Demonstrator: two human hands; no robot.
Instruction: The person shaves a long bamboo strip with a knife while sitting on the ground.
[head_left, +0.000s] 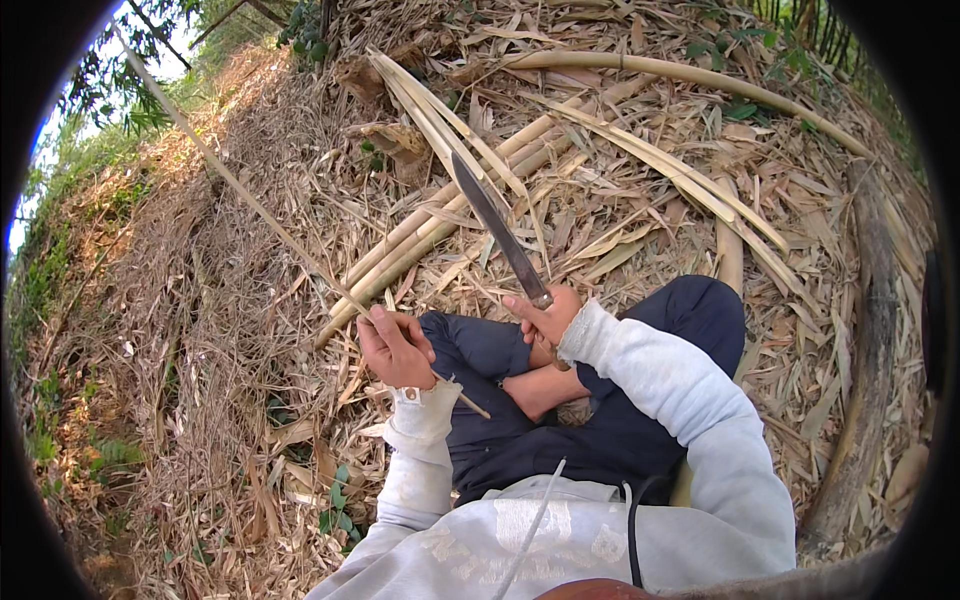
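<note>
My left hand (393, 347) is closed round a long, thin bamboo strip (240, 190). The strip runs up to the far left, and its short near end comes out below the hand over my lap. In my right hand (550, 317) is a machete (497, 228), gripped by its handle. Its dark blade points up and to the left, away from my body, with the tip over some split bamboo strips (428, 110) on the ground. Blade and held strip are apart. Part of the machete's handle is hidden by my fingers.
Bamboo poles (420, 232) lie side by side beyond my crossed legs. More split strips (690, 180) rest at the right, below a long curved pole (690, 72). A weathered log (865, 370) lies at far right. Dry leaves (240, 350) cover the sloping ground.
</note>
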